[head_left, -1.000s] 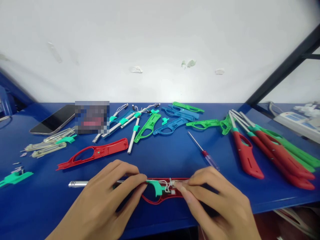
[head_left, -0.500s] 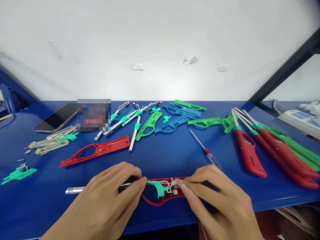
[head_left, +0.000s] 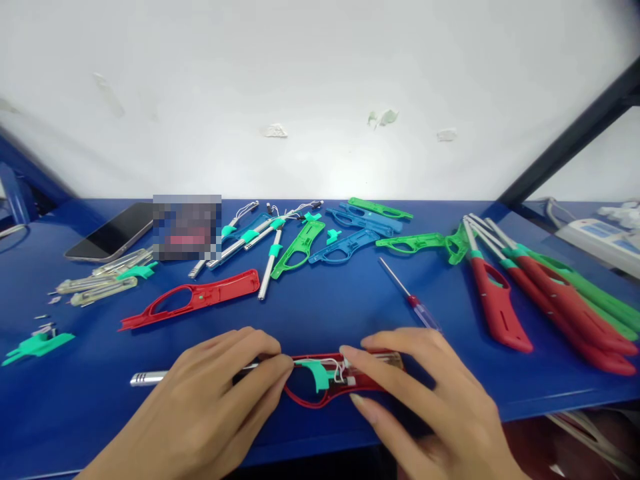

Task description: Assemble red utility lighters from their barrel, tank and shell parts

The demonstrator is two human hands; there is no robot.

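A red lighter handle half [head_left: 311,404] lies open side up near the table's front edge. In it sit a green trigger [head_left: 323,377], thin white wires [head_left: 338,369] and a clear fuel tank [head_left: 393,361]. My left hand [head_left: 210,393] pinches the handle's left end, where the metal tube [head_left: 149,379] joins and passes under the hand. Over the handle's right part is my right hand [head_left: 433,393], thumb and fingers spread, the index fingertip by the wires' white end; whether it touches is unclear. A matching red half [head_left: 220,297] rests farther left.
A screwdriver [head_left: 413,300] lies behind my right hand. Assembled red lighters [head_left: 500,310] are grouped at right. Green halves [head_left: 300,250], blue halves [head_left: 345,248] and metal tubes [head_left: 270,263] are spread at the back. A phone [head_left: 113,232] and clear tanks [head_left: 103,291] are at left.
My right thumb and fingers have come apart from their pinch at the wires' end and spread, uncovering the clear tank. My left hand keeps its place on the handle.
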